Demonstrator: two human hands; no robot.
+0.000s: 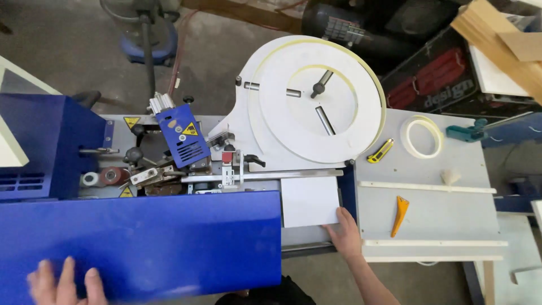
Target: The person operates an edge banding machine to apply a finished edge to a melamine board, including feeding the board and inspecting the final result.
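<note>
**Hands on the blue panel and the white board**

The blue panel (141, 243) covers the machine's front; the left hand (65, 282) lies flat on its lower left, fingers spread. The white board (310, 202) sits just right of it, the right hand (344, 234) pressing its lower right corner, fingers extended.

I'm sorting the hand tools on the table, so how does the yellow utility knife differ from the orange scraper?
The yellow utility knife is yellow with dark parts; the orange scraper is plain orange. The knife is a slim bar lying on a slant near the big white reel, while the scraper is a tapering wedge lying almost upright in the picture, farther down the table. Both lie flat on the table, untouched by either hand.
</note>
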